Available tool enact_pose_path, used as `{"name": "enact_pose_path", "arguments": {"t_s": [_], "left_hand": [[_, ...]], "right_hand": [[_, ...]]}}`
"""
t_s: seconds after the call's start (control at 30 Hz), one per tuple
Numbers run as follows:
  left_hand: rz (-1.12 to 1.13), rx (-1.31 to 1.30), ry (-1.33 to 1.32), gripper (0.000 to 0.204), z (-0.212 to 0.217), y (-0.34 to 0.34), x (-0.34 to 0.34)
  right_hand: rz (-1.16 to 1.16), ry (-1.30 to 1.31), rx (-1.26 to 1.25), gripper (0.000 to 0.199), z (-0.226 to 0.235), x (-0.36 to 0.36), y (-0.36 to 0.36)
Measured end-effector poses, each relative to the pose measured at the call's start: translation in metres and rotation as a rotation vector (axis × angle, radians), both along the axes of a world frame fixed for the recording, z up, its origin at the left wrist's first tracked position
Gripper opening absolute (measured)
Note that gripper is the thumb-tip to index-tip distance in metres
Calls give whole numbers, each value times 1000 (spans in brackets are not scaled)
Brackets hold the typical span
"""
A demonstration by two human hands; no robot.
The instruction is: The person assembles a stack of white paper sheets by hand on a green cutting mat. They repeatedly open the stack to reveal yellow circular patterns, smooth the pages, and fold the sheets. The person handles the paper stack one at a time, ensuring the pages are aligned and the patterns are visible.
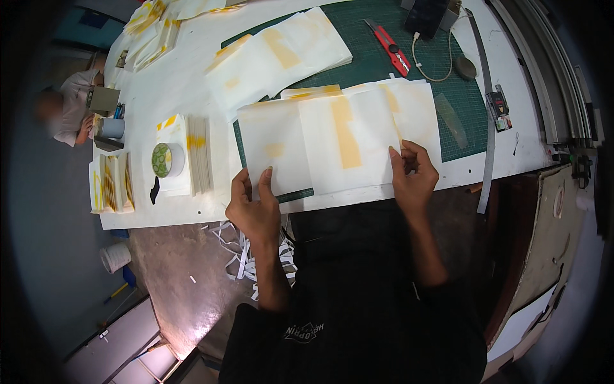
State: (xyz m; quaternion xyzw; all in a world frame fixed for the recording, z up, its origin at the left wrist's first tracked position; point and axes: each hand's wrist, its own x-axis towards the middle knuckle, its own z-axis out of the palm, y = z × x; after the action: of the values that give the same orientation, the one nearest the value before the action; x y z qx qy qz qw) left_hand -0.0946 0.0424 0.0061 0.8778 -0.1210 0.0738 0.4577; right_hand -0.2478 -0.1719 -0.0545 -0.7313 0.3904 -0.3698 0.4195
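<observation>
Overhead, left hand (pixel 254 208) and right hand (pixel 412 174) pinch white sheets (pixel 332 144) on a cutting mat (pixel 409 73) atop the worktable (pixel 185 96)

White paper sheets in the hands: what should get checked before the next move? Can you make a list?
1. Left hand grips the white sheets at the near edge: ok.
2. Right hand pinches the right side: ok.
3. Sheets lie flat on the green cutting mat: ok.
4. Red utility knife apart from both hands: ok.
5. Knife blade retracted: cannot tell.
6. Tape roll clear of sheets: ok.
</observation>
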Motion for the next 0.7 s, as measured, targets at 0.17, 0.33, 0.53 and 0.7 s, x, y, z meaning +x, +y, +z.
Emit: {"name": "enact_pose_path", "arguments": {"t_s": [0.17,0.33,0.53,0.7], "left_hand": [[88,83,11,22,9,-12,-6],[70,279,-469,16,6,-9,-2],[-375,-25,-248,13,20,-21,-22],[-765,-180,-21,28,8,-46,-20]], "right_hand": [[16,-11,13,26,-2,-2,-2],[23,-31,40,26,3,-1,-1],[13,-31,75,24,1,-2,-5],[10,-55,88,23,0,-2,-4]]}}
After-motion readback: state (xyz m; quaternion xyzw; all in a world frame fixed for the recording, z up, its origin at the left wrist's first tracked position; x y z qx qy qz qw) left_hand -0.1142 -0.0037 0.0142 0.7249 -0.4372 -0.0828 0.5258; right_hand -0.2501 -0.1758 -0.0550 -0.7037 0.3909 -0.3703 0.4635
